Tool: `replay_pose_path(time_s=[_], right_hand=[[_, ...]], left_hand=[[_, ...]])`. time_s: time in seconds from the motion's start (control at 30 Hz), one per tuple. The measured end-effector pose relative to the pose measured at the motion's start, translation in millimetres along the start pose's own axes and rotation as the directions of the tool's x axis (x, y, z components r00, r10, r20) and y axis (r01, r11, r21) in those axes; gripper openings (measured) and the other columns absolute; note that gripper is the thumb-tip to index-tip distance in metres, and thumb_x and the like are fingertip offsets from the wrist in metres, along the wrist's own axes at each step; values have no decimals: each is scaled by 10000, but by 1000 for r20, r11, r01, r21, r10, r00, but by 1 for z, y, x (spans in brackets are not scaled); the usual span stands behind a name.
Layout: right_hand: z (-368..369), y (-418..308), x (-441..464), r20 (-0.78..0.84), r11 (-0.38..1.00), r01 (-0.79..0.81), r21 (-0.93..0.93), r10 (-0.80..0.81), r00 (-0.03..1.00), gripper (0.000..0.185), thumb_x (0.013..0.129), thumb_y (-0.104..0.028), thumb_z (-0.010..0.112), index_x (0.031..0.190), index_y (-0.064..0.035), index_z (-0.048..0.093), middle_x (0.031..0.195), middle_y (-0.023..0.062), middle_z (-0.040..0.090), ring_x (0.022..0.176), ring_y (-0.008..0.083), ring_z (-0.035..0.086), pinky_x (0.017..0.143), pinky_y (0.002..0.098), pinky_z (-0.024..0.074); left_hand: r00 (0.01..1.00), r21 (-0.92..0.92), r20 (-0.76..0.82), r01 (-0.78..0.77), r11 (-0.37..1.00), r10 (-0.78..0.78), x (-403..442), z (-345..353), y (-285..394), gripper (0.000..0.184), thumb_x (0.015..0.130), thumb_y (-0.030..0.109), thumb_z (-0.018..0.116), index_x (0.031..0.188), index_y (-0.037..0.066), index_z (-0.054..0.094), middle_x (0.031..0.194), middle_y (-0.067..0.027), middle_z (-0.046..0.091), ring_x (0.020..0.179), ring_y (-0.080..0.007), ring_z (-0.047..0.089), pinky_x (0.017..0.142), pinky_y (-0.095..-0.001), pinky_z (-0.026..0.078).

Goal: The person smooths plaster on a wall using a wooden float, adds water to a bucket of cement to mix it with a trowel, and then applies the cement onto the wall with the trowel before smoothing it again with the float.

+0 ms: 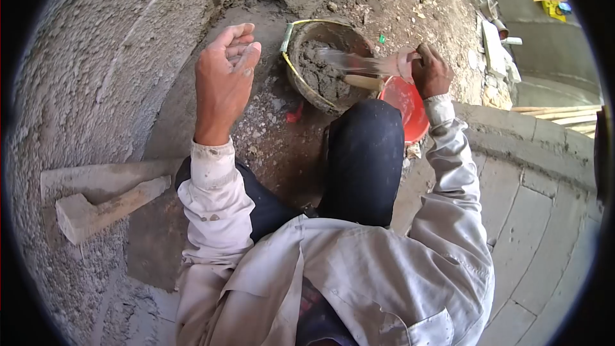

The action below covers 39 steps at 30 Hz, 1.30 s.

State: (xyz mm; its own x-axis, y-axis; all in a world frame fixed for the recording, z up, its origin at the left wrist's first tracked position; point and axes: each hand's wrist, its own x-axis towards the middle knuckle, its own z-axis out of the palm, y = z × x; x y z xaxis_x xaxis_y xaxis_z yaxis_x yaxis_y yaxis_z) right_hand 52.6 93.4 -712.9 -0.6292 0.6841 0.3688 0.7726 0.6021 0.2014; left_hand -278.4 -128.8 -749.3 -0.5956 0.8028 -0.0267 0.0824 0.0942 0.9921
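- Our right hand (432,72) pinches a clear cup (398,64) at two o'clock, pouring water into the mortar basin (351,37) at twelve.
- Our left hand (225,83) hovers at ten, fingers loosely curled.
- Yellow item (553,10), far two o'clock: markings too small to read.

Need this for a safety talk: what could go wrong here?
The right hand is pouring water from a cup into the mortar, so too much could leave it runny. The wooden handle lies close to the stream and might get wet and slippery. The knee, right beside the bucket, could jolt it.
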Motion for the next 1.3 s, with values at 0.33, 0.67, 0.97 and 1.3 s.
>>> replay_pose_path(time_s=[0.33,0.67,0.97,1.3], right_hand=[[25,35,-45,-44,870,-367,331,402,914,73,833,-158,679,855,-101,638,685,75,631,601,256,632,580,399,504],[177,238,-201,171,789,-615,-10,607,776,341,917,-350,634,1090,-58,600,960,221,665,979,441,629,888,512,489],[226,274,-171,512,797,-573,190,417,750,340,917,-375,619,1165,-143,610,1038,199,679,972,420,645,805,537,513],[249,328,-41,509,828,-525,194,373,776,330,903,-451,627,1052,-157,630,991,176,695,963,390,664,775,536,511]], left_hand=[[1000,79,8,-30,996,30,-26,24,35,364,911,110,652,1240,-42,618,1132,-117,671,1020,-159,641,905,-280,490],[998,360,49,-63,931,48,-27,79,35,365,924,73,636,1269,-39,605,1167,-140,666,1083,-201,634,956,-314,480],[988,483,144,-115,868,51,-42,133,20,299,908,66,619,1186,-43,637,1095,-182,692,961,-250,677,864,-354,519],[992,618,-73,127,776,-104,-44,153,-24,549,839,181,734,1328,2,560,1249,-223,635,1130,-355,620,967,-415,478]])
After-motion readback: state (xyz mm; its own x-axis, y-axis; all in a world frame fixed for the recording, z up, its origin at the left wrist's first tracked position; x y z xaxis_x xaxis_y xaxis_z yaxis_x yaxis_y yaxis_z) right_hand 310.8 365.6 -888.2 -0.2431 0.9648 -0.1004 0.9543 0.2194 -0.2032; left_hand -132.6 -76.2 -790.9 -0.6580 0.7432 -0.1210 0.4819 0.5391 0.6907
